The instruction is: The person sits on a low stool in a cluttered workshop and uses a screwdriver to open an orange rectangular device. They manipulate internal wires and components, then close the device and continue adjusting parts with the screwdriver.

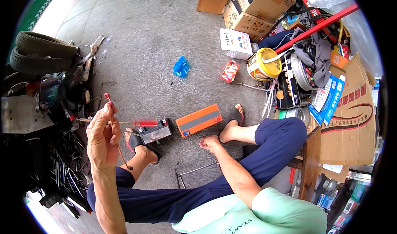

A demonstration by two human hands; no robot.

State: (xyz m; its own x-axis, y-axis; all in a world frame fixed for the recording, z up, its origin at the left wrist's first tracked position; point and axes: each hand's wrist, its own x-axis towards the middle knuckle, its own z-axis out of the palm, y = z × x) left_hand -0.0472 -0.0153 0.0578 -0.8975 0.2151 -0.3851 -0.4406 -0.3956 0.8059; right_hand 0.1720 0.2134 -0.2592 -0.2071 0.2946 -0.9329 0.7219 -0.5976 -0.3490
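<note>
My left hand (103,137) is raised on the left, its fingers closed on a thin red cable (108,97) with a ring-like end at the top; the rest dangles below the fingers. A screwdriver (145,122) with a red handle crosses the same hand, its shaft showing on both sides. Behind the handle, by my left foot, sits a small black battery (156,133) with a grey face. My right hand (210,143) hangs low beside an orange box (199,120) with a grey stripe, fingers loosely bent and nothing visible in them.
Tyres (45,52) and a heap of metal tools (62,163) line the left. A blue plastic bag (181,67) lies ahead on the floor. At right stand a yellow-lidded bucket (264,64), a red carton (230,71), stacked cardboard boxes (252,25) and a leaning cardboard sheet (347,126).
</note>
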